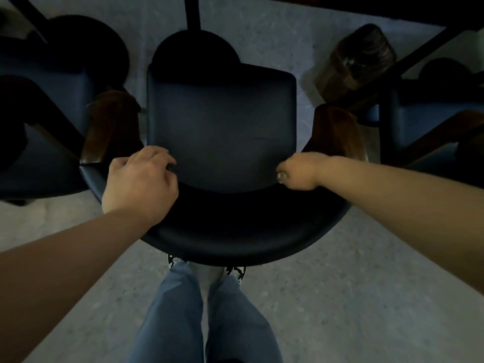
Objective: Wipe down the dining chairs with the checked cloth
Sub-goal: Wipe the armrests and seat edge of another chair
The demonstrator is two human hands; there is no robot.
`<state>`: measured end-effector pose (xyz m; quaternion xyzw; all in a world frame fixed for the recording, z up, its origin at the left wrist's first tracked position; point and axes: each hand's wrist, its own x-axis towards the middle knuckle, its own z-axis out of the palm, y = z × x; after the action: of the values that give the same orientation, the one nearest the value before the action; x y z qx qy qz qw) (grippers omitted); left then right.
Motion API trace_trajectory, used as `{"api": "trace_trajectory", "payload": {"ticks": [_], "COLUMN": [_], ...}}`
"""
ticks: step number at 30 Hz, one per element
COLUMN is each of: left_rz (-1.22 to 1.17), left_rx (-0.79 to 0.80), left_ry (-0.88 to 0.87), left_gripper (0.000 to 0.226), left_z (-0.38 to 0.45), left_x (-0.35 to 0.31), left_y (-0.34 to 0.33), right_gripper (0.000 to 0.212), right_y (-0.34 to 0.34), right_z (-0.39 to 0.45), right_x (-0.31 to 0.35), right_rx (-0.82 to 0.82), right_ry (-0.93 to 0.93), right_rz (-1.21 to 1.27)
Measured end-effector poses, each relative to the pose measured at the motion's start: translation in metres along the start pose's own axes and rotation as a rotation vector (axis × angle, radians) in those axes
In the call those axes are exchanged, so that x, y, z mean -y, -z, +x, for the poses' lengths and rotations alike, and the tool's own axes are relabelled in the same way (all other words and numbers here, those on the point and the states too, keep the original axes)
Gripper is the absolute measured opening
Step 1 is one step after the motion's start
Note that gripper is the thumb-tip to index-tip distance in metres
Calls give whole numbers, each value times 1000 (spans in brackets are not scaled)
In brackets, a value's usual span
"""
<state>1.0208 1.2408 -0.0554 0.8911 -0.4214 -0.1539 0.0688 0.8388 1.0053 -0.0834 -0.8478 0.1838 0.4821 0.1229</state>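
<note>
Head view: both hands (138, 184) (301, 171) grip the chair backrest's (235, 231) curved top edge.

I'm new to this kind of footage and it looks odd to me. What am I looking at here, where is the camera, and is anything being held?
There is no machine: this is one picture from a camera worn on a person's head, looking down. The two bare arms are the person's own, and their jeans show below. They stand behind a dark dining chair with wooden armrests. The left hand curls over the chair's curved backrest; the right hand grips it on the other side. More chairs stand on either side on a grey floor. No checked cloth shows in this view.
</note>
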Motion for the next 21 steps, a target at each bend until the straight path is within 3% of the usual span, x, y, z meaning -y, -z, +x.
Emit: {"api": "trace_trajectory", "payload": {"ticks": [4, 9, 14, 19, 21], "left_rz": [6, 15, -11, -35, -42], "left_rx": [0, 7, -11, -24, -25], "left_ry": [-6, 1, 5, 3, 1], "left_gripper": [26, 23, 22, 22, 22], "left_z": [0, 0, -2, -3, -4], "left_x": [1, 1, -1, -2, -1], "left_y": [0, 0, 2, 3, 3], "right_gripper": [45, 23, 26, 30, 28], "right_y": [2, 2, 5, 3, 0], "right_z": [10, 19, 21, 47, 50], "right_x": [-15, -18, -27, -21, -9], "right_rx": [61, 33, -66, 91, 73], "right_ry": [-32, -48, -171, -206, -175], "right_rz": [63, 81, 6, 24, 94]}}
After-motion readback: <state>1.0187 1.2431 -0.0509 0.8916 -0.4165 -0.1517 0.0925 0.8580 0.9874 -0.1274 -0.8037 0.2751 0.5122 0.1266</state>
